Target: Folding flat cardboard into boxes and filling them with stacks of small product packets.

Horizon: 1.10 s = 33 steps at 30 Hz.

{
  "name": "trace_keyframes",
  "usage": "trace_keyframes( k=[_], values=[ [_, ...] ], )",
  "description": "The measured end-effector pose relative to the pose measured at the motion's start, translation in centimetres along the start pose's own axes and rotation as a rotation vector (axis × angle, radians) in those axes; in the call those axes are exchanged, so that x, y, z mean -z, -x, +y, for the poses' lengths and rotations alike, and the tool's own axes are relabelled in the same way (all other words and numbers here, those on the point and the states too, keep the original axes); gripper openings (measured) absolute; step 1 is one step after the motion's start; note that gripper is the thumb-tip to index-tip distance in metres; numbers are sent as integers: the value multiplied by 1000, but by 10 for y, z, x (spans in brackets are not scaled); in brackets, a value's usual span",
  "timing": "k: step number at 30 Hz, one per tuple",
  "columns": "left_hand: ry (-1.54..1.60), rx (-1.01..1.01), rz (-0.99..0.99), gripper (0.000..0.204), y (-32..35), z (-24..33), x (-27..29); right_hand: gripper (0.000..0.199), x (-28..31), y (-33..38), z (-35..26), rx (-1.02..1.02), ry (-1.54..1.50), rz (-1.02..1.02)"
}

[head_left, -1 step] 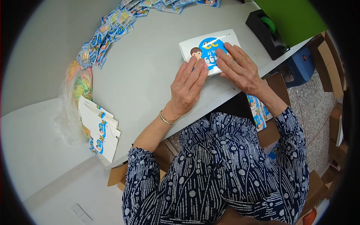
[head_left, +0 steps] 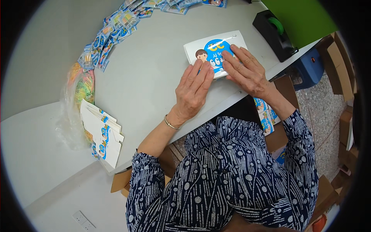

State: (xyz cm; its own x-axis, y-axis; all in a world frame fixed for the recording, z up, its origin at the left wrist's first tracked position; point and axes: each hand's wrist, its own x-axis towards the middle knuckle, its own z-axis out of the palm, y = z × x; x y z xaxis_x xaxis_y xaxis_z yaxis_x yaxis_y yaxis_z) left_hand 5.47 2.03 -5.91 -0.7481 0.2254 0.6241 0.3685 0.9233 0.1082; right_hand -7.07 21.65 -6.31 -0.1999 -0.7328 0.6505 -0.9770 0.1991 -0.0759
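A white rectangular cardboard box with a blue round print and a cartoon child's face [head_left: 214, 49] lies on the pale grey table [head_left: 150, 65], close to its near edge and right of the middle. The left hand [head_left: 192, 91] rests on the box's near left part, its fingers [head_left: 199, 75] stretched nearly straight and set close together. The right hand [head_left: 248, 74] lies over the near right part, its fingers [head_left: 235, 68] extended and slightly spread. Both hands lie open against the top and appear to grip nothing; whether the thumbs touch the near side cannot be told. A thin metal bracelet [head_left: 170, 122] circles the left wrist.

To the far right stands a black tape dispenser [head_left: 269, 36] with a bright green roll [head_left: 276, 25], well apart from the left hand. Small blue-and-clear plastic packets [head_left: 112, 31] line the far left side of the table. Near their lower end sits a clear plastic bag with green and pink contents [head_left: 84, 86], and just beside it, nearer, a stack of flat white printed cartons [head_left: 103, 133]. Below the table's right edge, blue-and-white printed pieces [head_left: 266, 121] lie in a brown cardboard box [head_left: 287, 92], near a blue plastic stool [head_left: 312, 69].
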Motion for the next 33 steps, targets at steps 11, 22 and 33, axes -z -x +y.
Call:
trace_keyframes(
  k=[11, 22, 33],
  values=[
    [6, 32, 95, 22, -29, 34, -24, 30, -6, -4, 5, 44, 24, 108],
    [-26, 46, 134, 23, -28, 31, -27, 50, 31, 12, 20, -26, -173, 220],
    [-182, 60, 56, 37, -31, 38, -34, 31, 101, 59, 102, -854, -18, 64]
  ],
)
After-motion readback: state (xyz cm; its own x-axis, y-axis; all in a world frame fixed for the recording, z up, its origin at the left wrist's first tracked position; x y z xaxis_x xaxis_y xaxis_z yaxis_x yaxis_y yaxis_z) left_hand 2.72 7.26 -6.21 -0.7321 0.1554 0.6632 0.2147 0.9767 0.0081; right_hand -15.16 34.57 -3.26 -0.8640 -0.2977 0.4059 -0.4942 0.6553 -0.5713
